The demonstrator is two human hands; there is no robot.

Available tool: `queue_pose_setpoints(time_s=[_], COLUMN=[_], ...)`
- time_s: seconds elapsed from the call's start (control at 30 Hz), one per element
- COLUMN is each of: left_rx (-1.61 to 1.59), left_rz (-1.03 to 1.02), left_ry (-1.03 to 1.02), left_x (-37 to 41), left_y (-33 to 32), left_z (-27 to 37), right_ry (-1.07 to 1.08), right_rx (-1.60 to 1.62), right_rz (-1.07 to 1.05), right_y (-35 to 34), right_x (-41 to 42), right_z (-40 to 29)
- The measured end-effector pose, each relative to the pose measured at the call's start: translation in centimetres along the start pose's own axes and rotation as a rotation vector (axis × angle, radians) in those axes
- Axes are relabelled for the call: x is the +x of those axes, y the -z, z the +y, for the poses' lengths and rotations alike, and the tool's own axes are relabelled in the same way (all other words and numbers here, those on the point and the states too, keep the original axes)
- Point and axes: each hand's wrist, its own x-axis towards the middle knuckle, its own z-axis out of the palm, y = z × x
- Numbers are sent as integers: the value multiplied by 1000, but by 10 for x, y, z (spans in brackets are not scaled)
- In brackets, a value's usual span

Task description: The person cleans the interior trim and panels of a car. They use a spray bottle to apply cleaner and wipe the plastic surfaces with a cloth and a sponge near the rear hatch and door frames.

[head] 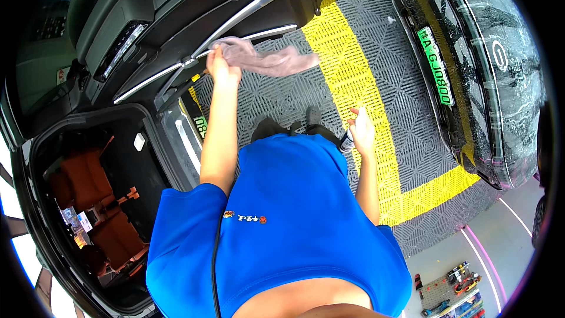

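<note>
My left hand point(223, 68) is raised beside the lifted tailgate point(176, 26) of a car and grips one end of a thin greyish-pink cloth point(273, 59). The cloth trails out to the right, blurred along its loose end. Lower and to the right, my right hand point(364, 132) hangs by my side with a cylindrical bottle or can point(347, 142) in it. Part of that container is hidden behind the hand.
At left gapes the car's cargo area point(152, 154), with brown seats point(88, 181) beyond and a small white object point(139, 141) inside. A second, wet car point(481, 75) stands at right on grey and yellow grating point(353, 66). A tool board point(435, 296) is at lower right.
</note>
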Motion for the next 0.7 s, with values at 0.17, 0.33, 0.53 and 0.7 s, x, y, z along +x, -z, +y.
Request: queue_pose_setpoints(time_s=[0.17,0.33,0.53,0.7], left_rx=[-797,-1032,-353,-353], left_rz=[-489,-750,-650,-625], left_ry=[614,972,462,451], left_x=[28,1,-32,-21], left_y=[-5,-60,-150,-152], left_z=[-23,-24,-64,-75], right_ry=[-35,-119,-144,-145], right_rx=[2,65,53,7], right_rz=[-46,21,82,97], right_y=[10,5,-15,-17], right_x=[-2,9,7,18], right_z=[9,-9,-37,-61])
